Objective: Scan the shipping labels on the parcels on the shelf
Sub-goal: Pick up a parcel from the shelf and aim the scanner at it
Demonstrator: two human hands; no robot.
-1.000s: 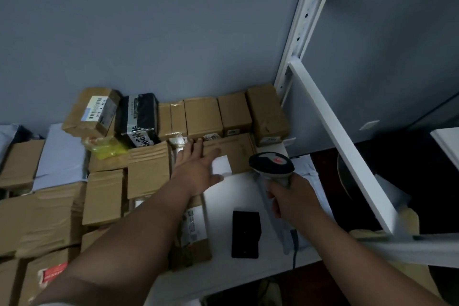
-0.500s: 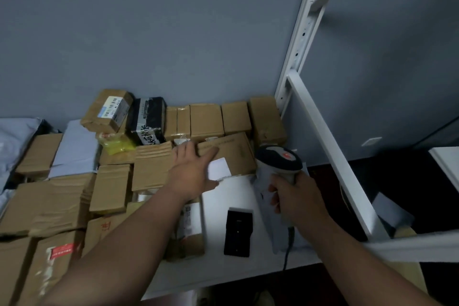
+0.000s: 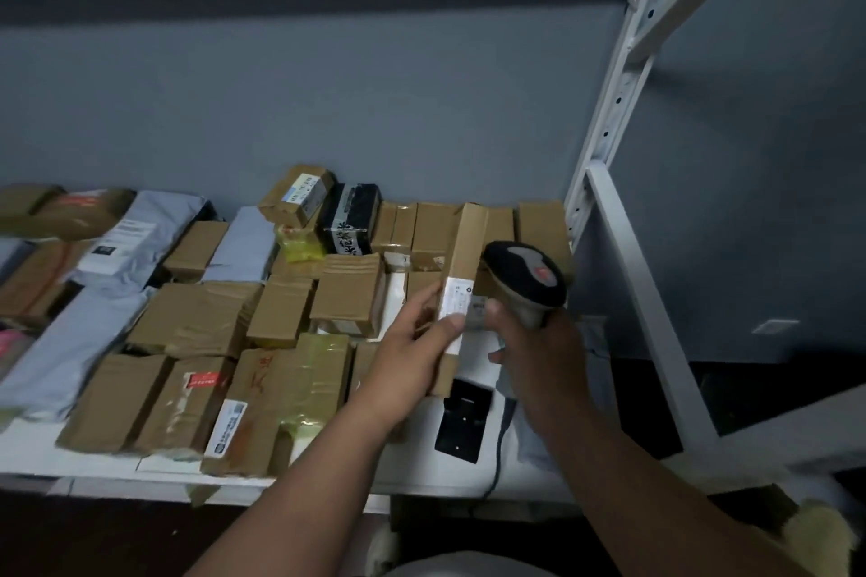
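The flat box [image 3: 461, 276] is held on edge above the right end of the shelf [image 3: 328, 480]. Its long axis runs from the person toward the wall, far end tilted slightly up. The label [image 3: 455, 312] sits at the near end and faces right, toward the scanner [image 3: 527, 279].

The left hand [image 3: 414, 358] grips the box, thumb across the label. The right hand [image 3: 546, 356] is wrapped around the scanner handle.

This scan appears to be in progress; blur prevents confirmation. Judging by the many parcels [image 3: 281, 314] lying on the shelf, most work probably remains.
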